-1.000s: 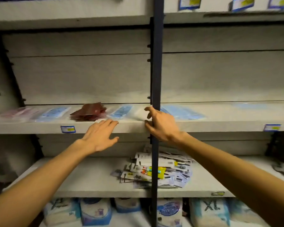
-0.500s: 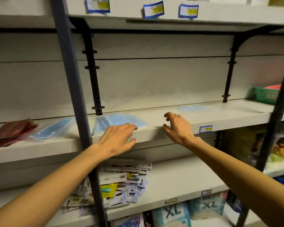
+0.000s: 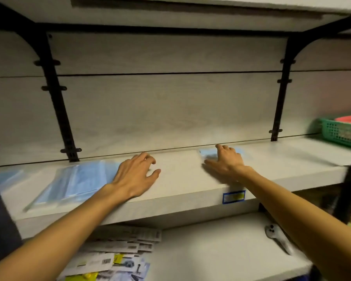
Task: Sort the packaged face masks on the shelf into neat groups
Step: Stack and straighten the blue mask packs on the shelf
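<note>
Hands are both out on the shelf (image 3: pixel 190 185) now: your right hand (image 3: pixel 226 164) lies with fingers spread flat on a lone blue mask pack (image 3: pixel 208 153) near the back panel, pressing it without grasping, while your left hand (image 3: pixel 135 175) rests loosely curled and empty just beside the bigger pile of blue packs (image 3: pixel 75 181). Looks like the gathering step to me, and the next move would call for dragging that stray leftward to join the pile, edges squared; the packs look slippery, so keep pressure even.

shelf (image 3: pixel 182 185) | blue mask packs (image 3: pixel 77 179) left | single blue pack (image 3: pixel 209 153) right | green basket (image 3: pixel 340 132) far right
</note>
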`<state>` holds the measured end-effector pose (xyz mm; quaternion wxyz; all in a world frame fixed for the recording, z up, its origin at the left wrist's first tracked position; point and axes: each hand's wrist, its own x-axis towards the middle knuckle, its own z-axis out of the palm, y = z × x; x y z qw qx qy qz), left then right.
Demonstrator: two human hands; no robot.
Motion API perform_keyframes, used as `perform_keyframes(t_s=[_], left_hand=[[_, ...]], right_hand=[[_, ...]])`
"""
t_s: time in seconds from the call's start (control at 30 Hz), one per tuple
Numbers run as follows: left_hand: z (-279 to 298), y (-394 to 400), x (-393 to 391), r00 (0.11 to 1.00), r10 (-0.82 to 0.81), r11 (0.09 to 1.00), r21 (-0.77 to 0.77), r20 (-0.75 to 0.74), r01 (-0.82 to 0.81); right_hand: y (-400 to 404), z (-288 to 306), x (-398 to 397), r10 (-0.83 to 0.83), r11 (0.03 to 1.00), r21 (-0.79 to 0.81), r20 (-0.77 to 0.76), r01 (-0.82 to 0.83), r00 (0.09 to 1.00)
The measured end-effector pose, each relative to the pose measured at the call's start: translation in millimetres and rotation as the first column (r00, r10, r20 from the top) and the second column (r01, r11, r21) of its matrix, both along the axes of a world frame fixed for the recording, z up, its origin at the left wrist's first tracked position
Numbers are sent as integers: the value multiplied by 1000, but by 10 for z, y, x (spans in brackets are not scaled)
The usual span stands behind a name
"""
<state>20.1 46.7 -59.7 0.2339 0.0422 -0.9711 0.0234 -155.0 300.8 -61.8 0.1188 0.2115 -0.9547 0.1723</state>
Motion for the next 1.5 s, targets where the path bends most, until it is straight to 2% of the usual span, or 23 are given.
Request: perform_keyframes(t_s=[0.17, 0.33, 0.5, 0.6, 0.7, 0.83, 0.93, 1.0, 1.07, 1.13, 1.2, 1.27, 1.3, 1.37, 1.4, 1.5], left_hand=[[55, -255, 63, 996, 83, 995, 60, -14, -82], [51, -632, 341, 980, 192, 977, 103, -62, -185], [43, -934, 665, 952, 289, 948, 170, -106, -269], [56, -1015, 791, 935, 340, 902, 317, -102, -294], [38, -1156, 944, 921, 389, 817, 475, -36, -326], [5, -1351, 1125, 905, 426, 753, 552, 8, -359], [-36, -1425, 1195, 898, 435, 700, 603, 68, -384], [-44, -1436, 1198, 897, 431, 658, 645, 100, -389], [-32, -1442, 1180, 893, 439, 625, 680, 100, -384], [-28, -1470, 1166, 881, 463, 573, 725, 99, -382], [-66, -1510, 1159, 878, 463, 563, 724, 124, -399], [-120, -1532, 1158, 878, 453, 597, 678, 155, -428], [-143, -1543, 1150, 878, 451, 613, 658, 164, -437], [-152, -1570, 1126, 873, 456, 619, 643, 174, -452], [-141, -1580, 1116, 869, 458, 612, 643, 186, -460], [-91, -1568, 1069, 886, 432, 572, 708, 170, -414]], right_hand=[[-92, -57, -151, -10, 999, 41, 105, 6, 994], [-199, -62, 4, -1, 1000, -14, -60, 0, 998], [-472, -20, 360, 136, 973, -175, -105, -153, 985], [-754, 37, 609, 274, 907, -297, -120, -298, 954], [-1134, 77, 891, 400, 816, -389, -154, -428, 903], [-1543, 34, 1191, 497, 676, -507, -221, -534, 839], [-1750, 51, 1281, 524, 532, -626, -285, -570, 803], [-1882, 80, 1307, 599, 471, -678, -224, -564, 769], [-1967, 55, 1330, 712, 505, -662, -42, -554, 700], [-2000, -35, 1339, 741, 585, -589, 108, -558, 662], [-1995, -102, 1294, 683, 644, -580, 142, -499, 716], [-1972, -108, 1242, 558, 679, -631, 112, -375, 822], [-1969, -103, 1204, 471, 726, -602, 82, -333, 878], [-2009, -110, 1172, 375, 860, -409, 99, -306, 922], [-2037, -124, 1191, 370, 896, -315, 142, -313, 918], [-2109, -135, 1256, 393, 918, -123, 170, -376, 904]])
